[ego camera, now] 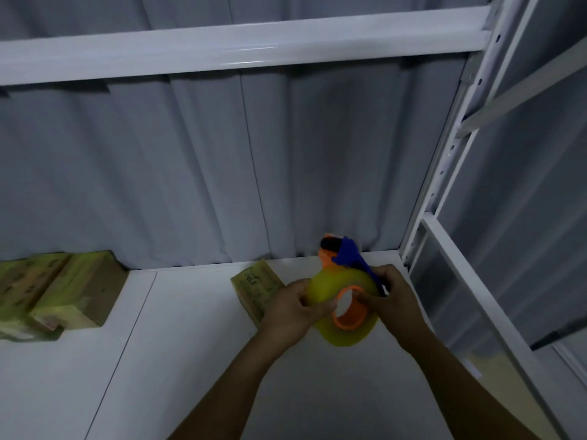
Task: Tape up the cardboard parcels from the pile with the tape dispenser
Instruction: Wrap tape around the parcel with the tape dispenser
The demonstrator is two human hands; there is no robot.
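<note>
Head view, lower centre of the frame: I hold the tape dispenser [336,284] with both hands, my left hand [293,311] pinching the roll and my right hand [392,301] curled round the frame. The nearest parcel [255,285] lies just behind my left hand, its long axis running away from me. The pile [57,290] sits at far left.

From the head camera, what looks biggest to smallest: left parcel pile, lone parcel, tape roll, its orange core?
1. Parcel pile
2. Tape roll and lone parcel: too alike to rank; roll is nearer, left hand hides part of parcel
3. Orange core
</note>
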